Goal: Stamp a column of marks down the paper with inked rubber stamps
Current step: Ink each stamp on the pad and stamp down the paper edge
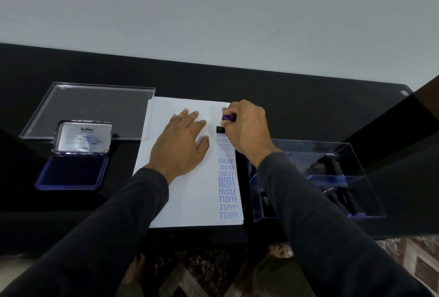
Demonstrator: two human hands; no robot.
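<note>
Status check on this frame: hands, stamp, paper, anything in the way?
Left hand flat on the paper. Right hand grips the stamp, pressed at the column's far end. Nothing in the way.

dim, even light | wide-angle edge bending | soft focus, faint shadows

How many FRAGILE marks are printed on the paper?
3. The FRAGILE marks sit stacked in the column by the right edge of the paper, below the AIR MAIL marks, above the lower SAMPLE marks.
</note>
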